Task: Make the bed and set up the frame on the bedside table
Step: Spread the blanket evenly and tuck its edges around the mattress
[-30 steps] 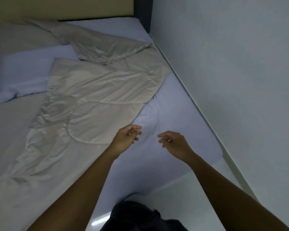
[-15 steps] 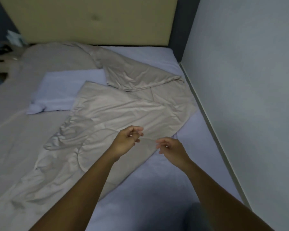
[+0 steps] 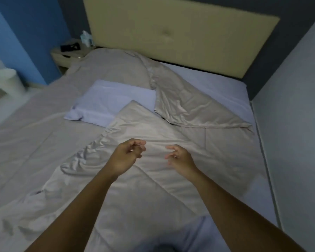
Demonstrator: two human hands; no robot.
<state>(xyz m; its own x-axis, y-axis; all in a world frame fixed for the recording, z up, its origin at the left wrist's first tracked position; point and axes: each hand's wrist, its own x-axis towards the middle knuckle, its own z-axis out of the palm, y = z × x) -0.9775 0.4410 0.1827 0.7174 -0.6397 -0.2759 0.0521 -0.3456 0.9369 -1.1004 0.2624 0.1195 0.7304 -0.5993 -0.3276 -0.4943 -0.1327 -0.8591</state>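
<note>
The scene is dimly and evenly lit, with a cool bluish cast; no lamp or window can be made out. Soft sheen is caught on the creases of the beige duvet (image 3: 171, 142), and only faint shadows are thrown. Slight blur is spread over the whole view and is strongest at the left edge. The headboard (image 3: 171, 33) is bowed by wide-angle distortion.

Beige blanket (image 3: 153, 160) is smooth, faintly glossy cloth; headboard (image 3: 171, 30) matt padded
</note>
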